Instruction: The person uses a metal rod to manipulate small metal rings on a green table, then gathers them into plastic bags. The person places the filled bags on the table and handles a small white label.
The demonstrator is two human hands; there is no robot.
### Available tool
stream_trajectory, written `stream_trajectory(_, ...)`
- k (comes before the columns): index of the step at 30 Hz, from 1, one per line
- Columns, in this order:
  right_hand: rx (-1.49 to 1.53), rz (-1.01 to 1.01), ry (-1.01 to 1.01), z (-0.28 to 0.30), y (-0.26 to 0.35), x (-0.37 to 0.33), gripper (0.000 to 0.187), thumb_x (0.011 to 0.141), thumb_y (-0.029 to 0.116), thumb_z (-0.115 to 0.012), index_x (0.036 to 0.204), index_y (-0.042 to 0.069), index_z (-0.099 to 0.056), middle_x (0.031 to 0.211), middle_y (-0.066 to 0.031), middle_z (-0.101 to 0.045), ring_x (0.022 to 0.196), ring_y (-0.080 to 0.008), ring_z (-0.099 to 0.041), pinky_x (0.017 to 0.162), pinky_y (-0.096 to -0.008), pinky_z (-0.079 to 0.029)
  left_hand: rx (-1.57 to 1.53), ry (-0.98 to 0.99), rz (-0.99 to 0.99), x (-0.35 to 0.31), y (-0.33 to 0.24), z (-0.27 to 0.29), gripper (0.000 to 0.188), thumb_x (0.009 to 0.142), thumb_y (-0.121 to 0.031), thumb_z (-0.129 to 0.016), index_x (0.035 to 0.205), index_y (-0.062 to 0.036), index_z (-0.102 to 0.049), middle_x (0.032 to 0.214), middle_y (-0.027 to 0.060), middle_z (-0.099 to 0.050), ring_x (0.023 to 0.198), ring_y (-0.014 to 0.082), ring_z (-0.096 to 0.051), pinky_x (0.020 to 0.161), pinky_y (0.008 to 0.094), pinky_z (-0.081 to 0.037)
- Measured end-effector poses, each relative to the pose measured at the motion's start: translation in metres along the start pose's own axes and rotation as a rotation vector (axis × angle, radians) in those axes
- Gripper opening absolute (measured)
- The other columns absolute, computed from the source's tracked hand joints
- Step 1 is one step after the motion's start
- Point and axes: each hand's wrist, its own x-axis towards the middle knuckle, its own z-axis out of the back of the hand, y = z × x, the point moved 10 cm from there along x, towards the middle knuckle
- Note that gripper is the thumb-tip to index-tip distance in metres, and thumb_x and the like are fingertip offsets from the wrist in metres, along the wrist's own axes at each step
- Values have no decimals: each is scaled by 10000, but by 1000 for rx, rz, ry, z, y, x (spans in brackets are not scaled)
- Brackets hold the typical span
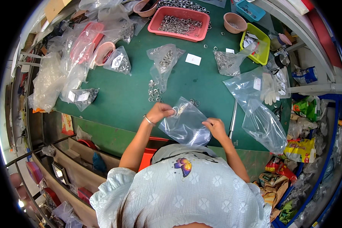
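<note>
A clear plastic bag lies between my hands at the near edge of the green table. My left hand is closed in a pinch at the bag's left side, with a shiny metal ring showing at its fingertips. My right hand pinches the right edge of the same bag. Just beyond my left hand, several metal rings lie in short rows. A few more rings sit behind the bag's top. Farther off is an open clear bag of rings.
A pink tray of rings stands at the back, with a lime-green basket to its right. Filled bags and a long clear bag lie on the right, near a thin metal rod. Plastic bags crowd the left.
</note>
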Motion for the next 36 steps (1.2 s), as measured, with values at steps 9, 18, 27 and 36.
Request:
stream_trajectory(9,-472,153,-111,-49,-11,49,761,708,378,-694,1341,148,-340,1378,-180,-260,1265,-377,-248,1009,-470,-252,215,-469,-151,-88,-75,23,170,674,-40,-749,669,4,-585,612,21,-589,547,58,-490,504,213,-392)
stream_trajectory(18,-636,442,-35,-94,-12,78,324,762,310,-643,979,84,-560,1025,-102,-481,964,-259,-446,815,-379,-397,159,-827,-169,-126,-66,19,251,671,-63,-777,621,-15,-536,557,-14,-536,508,19,-427,464,184,-345)
stream_trajectory(27,-635,677,-65,-97,-3,73,203,721,132,-620,919,109,-579,831,-27,-517,821,-206,-514,626,-311,-477,133,-868,-199,-122,-62,8,263,674,-59,-775,615,-14,-523,545,-28,-501,501,16,-392,457,180,-323)
stream_trajectory(36,-120,249,-524,-34,-24,82,168,727,5,-641,868,86,-601,719,-41,-513,660,-161,-550,481,-269,-439,188,-873,-236,-97,-60,2,230,653,-65,-780,646,1,-560,526,-10,-477,483,39,-396,443,199,-331)
